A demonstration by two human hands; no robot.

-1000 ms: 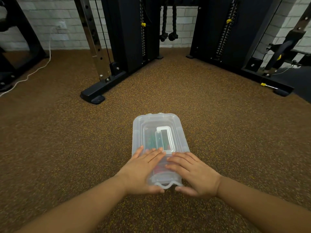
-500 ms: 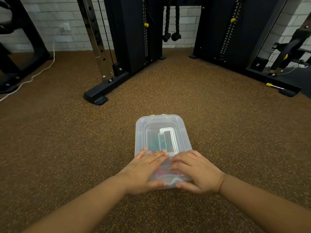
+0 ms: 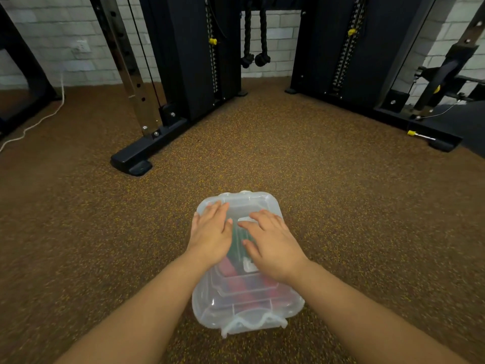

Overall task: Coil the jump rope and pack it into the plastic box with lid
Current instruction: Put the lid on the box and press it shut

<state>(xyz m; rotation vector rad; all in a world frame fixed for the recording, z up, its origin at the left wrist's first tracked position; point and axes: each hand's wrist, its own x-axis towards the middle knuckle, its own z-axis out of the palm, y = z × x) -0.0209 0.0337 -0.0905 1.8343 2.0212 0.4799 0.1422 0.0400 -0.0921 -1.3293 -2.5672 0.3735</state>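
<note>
The fingers [image 3: 219,210] of the left hand [image 3: 211,236] lie flat and spread on the far left part of the lid [image 3: 236,290], gripping nothing; those of the right hand [image 3: 273,244] are likewise open and flat, pressing on the lid's middle and far right, just beside the raised handle [image 3: 245,266]. Both palms rest on the plastic box [image 3: 207,308], which sits directly beneath them with its long axis running away from the person. The hands cover the far half, while the near end with its wavy clip [image 3: 253,323] lies bare between the forearms, toward the body. Neither hand is clearly nearer to that clip. Through the clear plastic the jump rope [image 3: 237,285] shows as red and green shapes, already inside. The task looks nearly finished; what remains is probably seating the lid all round, and whether it has fully snapped down cannot be told. The box stands on the floor [image 3: 341,206], brown speckled with yellow. Beyond are black gym machines [image 3: 194,61] and a white brick wall [image 3: 286,30].
</note>
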